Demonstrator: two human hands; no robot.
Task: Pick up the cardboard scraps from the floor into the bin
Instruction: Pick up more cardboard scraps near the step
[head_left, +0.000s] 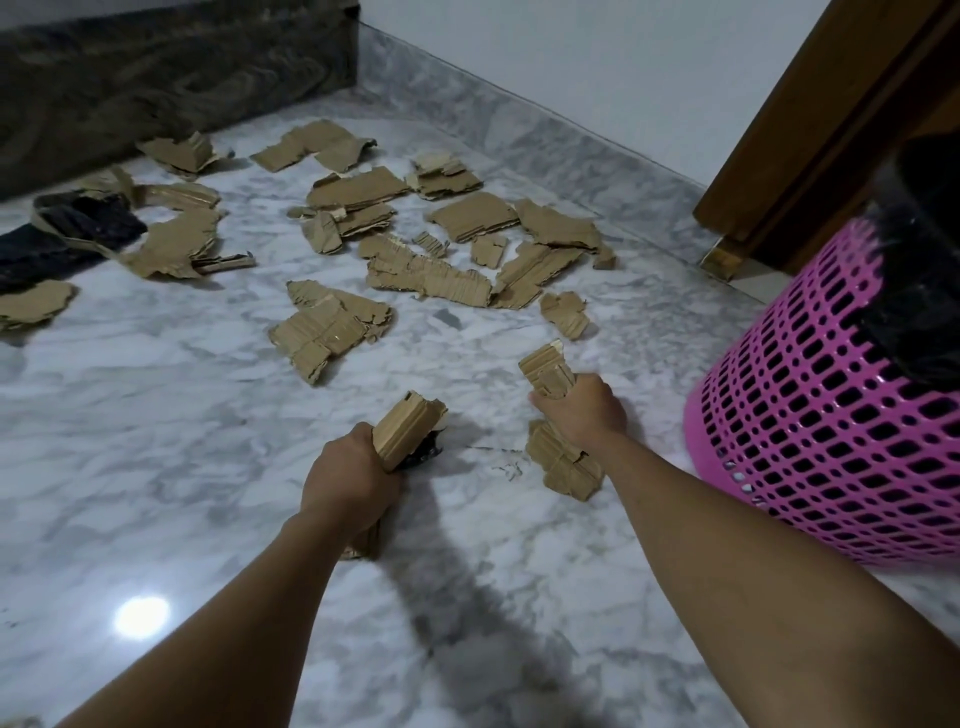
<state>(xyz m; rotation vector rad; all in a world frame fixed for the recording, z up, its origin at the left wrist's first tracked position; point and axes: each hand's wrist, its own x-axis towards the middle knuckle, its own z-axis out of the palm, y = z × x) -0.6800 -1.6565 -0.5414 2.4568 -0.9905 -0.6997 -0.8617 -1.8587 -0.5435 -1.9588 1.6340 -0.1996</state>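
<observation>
On the marble floor (156, 415), both hands squeeze cardboard
Left hand (348, 478) and right hand (582, 410) each grip a scrap bunch tight, so nothing drops; more scraps (426, 275) lie ahead, pink bin (831, 426) waits close right

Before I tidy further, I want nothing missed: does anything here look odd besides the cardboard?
Yes: a dark cloth-like item lies among the scraps at far left, with a cardboard strip curled around it.

floor (156, 415): grey-white marble, glossy | wall (597, 62): white | door frame (810, 119): brown wood
</observation>
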